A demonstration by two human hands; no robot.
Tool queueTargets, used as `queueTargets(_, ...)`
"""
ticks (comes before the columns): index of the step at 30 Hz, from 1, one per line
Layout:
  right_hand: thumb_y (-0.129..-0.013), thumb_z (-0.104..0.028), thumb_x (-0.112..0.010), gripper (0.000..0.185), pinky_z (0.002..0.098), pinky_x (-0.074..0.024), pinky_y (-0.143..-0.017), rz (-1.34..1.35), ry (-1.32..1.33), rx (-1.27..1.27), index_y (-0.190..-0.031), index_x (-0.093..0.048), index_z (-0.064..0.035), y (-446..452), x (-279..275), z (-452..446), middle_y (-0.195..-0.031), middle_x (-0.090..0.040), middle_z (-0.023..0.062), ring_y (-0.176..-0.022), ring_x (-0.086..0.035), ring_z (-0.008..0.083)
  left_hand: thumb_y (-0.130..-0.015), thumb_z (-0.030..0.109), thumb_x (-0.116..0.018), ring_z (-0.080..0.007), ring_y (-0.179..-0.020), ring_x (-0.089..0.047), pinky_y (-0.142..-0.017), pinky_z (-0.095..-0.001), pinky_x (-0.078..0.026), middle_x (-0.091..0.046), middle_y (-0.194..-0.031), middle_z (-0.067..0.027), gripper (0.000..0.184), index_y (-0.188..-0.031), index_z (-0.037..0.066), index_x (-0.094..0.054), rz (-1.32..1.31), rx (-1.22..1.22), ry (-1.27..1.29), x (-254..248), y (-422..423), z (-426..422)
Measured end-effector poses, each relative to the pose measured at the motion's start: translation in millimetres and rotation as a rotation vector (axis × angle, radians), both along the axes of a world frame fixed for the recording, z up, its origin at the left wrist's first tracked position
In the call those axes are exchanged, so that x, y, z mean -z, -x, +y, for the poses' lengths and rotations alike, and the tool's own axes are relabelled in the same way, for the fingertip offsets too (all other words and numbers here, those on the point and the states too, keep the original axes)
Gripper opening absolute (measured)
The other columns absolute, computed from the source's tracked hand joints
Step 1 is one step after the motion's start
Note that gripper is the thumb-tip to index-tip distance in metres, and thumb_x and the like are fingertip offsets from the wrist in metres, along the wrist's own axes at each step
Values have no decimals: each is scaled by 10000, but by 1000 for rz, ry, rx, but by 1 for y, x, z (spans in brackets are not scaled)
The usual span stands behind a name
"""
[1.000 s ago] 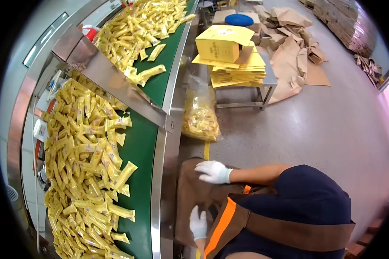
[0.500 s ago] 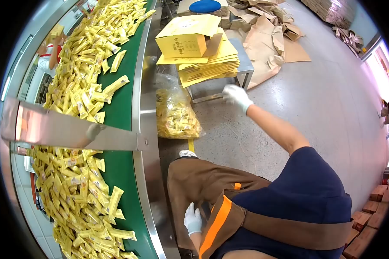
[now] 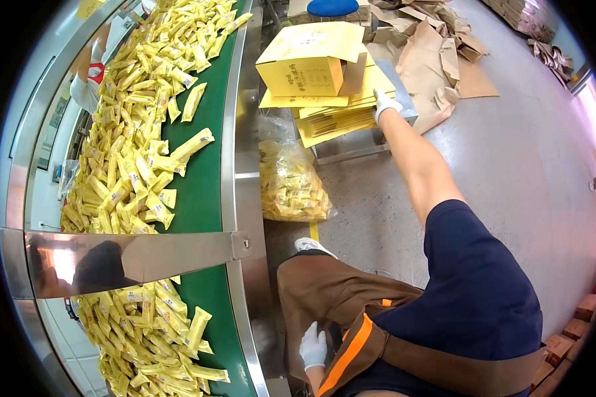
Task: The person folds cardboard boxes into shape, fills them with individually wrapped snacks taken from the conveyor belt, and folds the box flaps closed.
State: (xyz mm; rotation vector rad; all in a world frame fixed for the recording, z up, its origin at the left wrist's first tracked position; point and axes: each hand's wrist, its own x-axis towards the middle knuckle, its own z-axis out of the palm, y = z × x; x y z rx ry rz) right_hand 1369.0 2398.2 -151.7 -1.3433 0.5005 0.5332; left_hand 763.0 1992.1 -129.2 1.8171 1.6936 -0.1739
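My right hand [image 3: 386, 104], in a white glove, reaches out to the edge of a stack of flattened yellow cartons [image 3: 341, 124]. Its fingers close on the edge of the upper flat cartons; the fingertips are partly hidden. A folded-up yellow carton [image 3: 299, 74] with dark printing sits on top of the stack. My left hand [image 3: 313, 345], also gloved, hangs low beside my brown apron [image 3: 334, 281], holding nothing, with its fingers slightly apart.
A green conveyor belt [image 3: 208, 291] heaped with yellow wrapped packets [image 3: 129, 165] runs along the left, crossed by a metal bar [image 3: 146, 259]. A clear bag of packets [image 3: 293, 188] stands on the floor. Brown paper [image 3: 417, 66] lies behind the metal table [image 3: 404, 99].
My right hand has moved from the air beside the stack onto the edge of the flattened cartons. The whole view has shifted slightly; my left hand stays low by the apron.
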Motion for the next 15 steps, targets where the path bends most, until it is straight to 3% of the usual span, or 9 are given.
queueTargets(9, -811, -172, -765, 444, 433, -501, -784, -228, -381, -187, -1206, -565, -146, 33, -4, -60, -1144, -608, 29, -1010, -577, 219, -917, 299, -539, -329, -1127, -581, -970, -434, -454, -617, -1261, -113, 423, -1304, 134, -576, 18, 5, 31, -15, -11, 14)
queueTargets(10, -795, -110, -761, 433, 379, -514, -806, -150, -381, -137, -1187, -584, -61, 54, -29, -85, -1121, -648, 46, -973, -618, 212, -917, 297, -538, -328, -1127, -581, -970, -433, -454, -617, -1262, -112, 420, -1302, 134, -578, 25, 4, 32, -13, -11, 14)
queueTargets(12, -832, -136, -730, 455, 391, -491, -849, -86, -453, -306, -1248, -549, -165, 65, -24, -136, -1141, -616, 23, -1031, -576, 197, -918, 295, -538, -327, -1131, -580, -968, -433, -455, -616, -1263, -113, 421, -1306, 136, -573, 24, -15, 59, -5, -8, 9)
queueTargets(13, -859, -161, -707, 452, 447, -468, -895, -68, -539, -393, -1272, -526, -184, 71, -18, -157, -1191, -587, 37, -1106, -545, 206, -918, 294, -538, -326, -1132, -579, -967, -433, -455, -616, -1263, -113, 421, -1308, 137, -571, 25, -25, 74, -3, -8, 8)
queueTargets(15, -860, -417, -699, 616, 531, -407, -994, 84, -593, -554, -1373, -459, -173, 78, -34, -195, -1315, -532, 78, -1243, -478, 283, -920, 295, -535, -328, -1134, -579, -965, -436, -456, -616, -1261, -113, 421, -1311, 142, -567, -2, -4, 52, 0, -6, 7)
